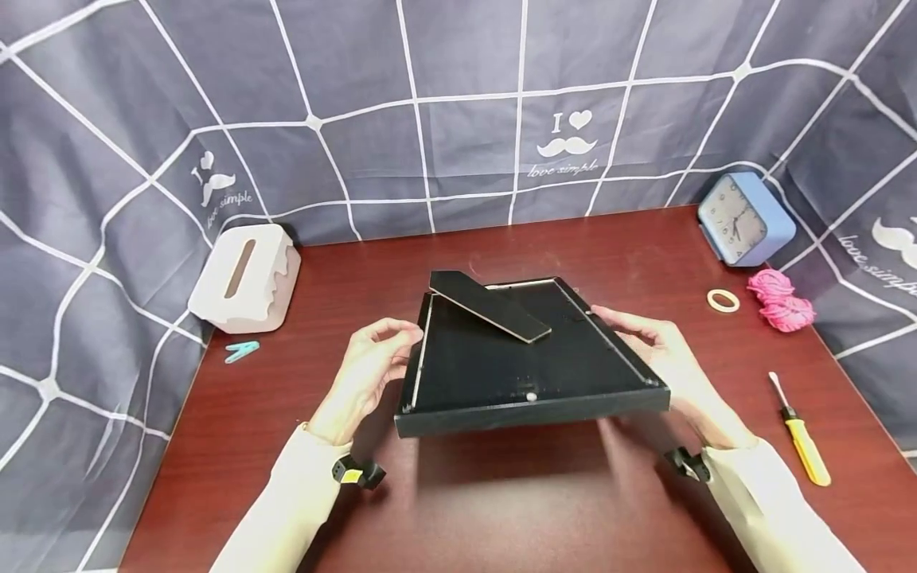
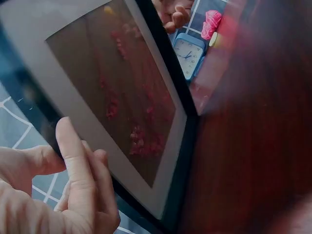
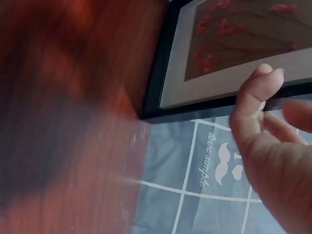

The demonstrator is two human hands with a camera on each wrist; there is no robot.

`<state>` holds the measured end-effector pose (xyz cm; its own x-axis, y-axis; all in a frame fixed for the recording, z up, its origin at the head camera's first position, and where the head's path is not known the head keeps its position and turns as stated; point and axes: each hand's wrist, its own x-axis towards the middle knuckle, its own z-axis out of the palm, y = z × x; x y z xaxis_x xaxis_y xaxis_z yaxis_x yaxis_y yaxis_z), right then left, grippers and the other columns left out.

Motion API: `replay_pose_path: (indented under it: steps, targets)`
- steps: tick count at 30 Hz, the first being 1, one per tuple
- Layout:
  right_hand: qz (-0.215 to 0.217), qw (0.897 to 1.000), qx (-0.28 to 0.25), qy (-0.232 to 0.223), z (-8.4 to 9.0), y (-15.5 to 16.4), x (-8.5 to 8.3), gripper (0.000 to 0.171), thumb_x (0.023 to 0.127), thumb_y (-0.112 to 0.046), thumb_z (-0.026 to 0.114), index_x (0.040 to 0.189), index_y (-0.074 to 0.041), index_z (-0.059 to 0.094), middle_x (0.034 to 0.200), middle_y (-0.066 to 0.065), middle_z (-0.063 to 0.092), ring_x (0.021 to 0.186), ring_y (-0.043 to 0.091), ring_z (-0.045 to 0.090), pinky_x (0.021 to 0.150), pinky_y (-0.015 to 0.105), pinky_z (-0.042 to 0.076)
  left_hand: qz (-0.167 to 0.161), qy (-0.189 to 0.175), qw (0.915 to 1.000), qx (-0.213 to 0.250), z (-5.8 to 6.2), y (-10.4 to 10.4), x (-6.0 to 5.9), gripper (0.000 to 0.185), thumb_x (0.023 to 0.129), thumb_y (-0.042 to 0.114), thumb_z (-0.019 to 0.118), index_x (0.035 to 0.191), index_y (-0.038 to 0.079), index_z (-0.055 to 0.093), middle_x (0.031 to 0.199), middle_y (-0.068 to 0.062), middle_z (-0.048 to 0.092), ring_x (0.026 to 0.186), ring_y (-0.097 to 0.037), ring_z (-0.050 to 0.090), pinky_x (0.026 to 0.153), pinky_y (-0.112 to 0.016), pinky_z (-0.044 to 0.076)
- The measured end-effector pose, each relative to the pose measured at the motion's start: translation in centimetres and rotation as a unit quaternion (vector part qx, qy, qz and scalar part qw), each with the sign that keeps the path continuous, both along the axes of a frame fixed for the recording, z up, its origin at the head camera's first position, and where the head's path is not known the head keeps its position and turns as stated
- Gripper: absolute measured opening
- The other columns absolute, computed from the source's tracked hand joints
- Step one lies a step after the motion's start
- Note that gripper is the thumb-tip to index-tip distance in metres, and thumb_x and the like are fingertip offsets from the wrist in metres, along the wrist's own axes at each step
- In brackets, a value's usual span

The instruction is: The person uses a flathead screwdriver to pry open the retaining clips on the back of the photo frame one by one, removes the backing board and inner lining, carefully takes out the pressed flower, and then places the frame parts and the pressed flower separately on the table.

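A black picture frame (image 1: 473,374) is held above the table, its back facing up and a flat black stand leg (image 1: 494,306) lying slantwise across that back. My left hand (image 1: 376,362) pinches its left side, thumb on top and fingers beneath. On the opposite side my right hand (image 1: 655,342) grips the edge the same way. From below, the left wrist view shows the picture (image 2: 131,102) of pink flowers with a pale mat around it, the left fingers (image 2: 78,161) lying against the rim. In the right wrist view the right hand (image 3: 268,126) bends its fingers over the rim.
A white tissue box (image 1: 247,278) and a light blue clip (image 1: 242,351) are at the left. Toward the right are a blue alarm clock (image 1: 745,219), a cream ring (image 1: 723,300), pink yarn (image 1: 781,301) and a yellow-handled screwdriver (image 1: 805,446). A grey curtain (image 1: 466,143) hangs behind the table.
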<state>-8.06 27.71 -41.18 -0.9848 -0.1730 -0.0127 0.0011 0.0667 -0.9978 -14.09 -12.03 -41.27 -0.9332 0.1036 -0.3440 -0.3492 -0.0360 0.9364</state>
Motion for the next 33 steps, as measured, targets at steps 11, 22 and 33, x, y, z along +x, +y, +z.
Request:
replay_pose_path:
  steps: [11,22,33]
  targets:
    - [-0.059,0.979,0.163,-0.109,-0.5,-1.2,0.7,0.055,0.11,-0.031,0.065,0.155,-0.001,0.057,0.106,-0.019,0.079,0.084,0.0,0.076,0.076,0.022,0.064,-0.052,-0.027,0.9982,-0.012,-2.1,-0.5,1.2,0.038,0.099,0.009,0.076,0.13,-0.001,0.057,0.079,0.002,0.077,0.065,-0.012,0.074,0.066,-0.025,0.066]
    - [-0.045,0.953,0.28,-0.104,-2.0,-2.1,0.3,0.057,0.105,-0.03,0.071,0.146,0.008,0.062,0.119,0.019,0.08,0.082,0.008,0.067,0.069,0.021,0.055,-0.044,-0.016,0.9976,-0.05,-4.2,-0.5,1.5,0.037,0.097,0.007,0.076,0.126,-0.012,0.064,0.081,-0.002,0.077,0.064,-0.012,0.074,0.064,-0.028,0.068]
    - [-0.034,0.937,0.334,-0.098,-2.3,-3.0,-0.2,0.055,0.103,-0.025,0.073,0.142,0.012,0.063,0.11,0.022,0.083,0.083,0.016,0.073,0.069,0.025,0.057,-0.045,0.011,0.9924,-0.114,-4.9,-0.3,1.5,0.037,0.098,0.007,0.078,0.128,-0.012,0.07,0.098,-0.021,0.081,0.062,-0.013,0.074,0.065,-0.035,0.069]
